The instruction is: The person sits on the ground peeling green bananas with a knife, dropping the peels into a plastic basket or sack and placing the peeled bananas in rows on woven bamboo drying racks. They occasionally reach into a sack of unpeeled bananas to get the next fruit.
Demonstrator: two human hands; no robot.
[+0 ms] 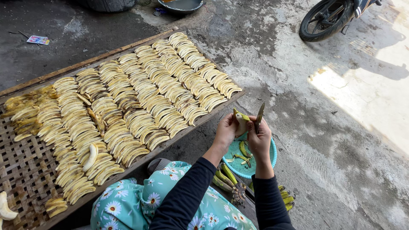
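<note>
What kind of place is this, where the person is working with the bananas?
Probably an outdoor yard or roadside spot used for drying fruit: bare concrete ground, a woven drying rack covered with banana slices, and a parked motorbike's wheel nearby.

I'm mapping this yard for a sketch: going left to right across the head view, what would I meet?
Woven bamboo drying tray with rows of sliced yellow bananas → left hand holding a half-peeled banana → right hand holding a knife → black motorbike wheel.
</note>
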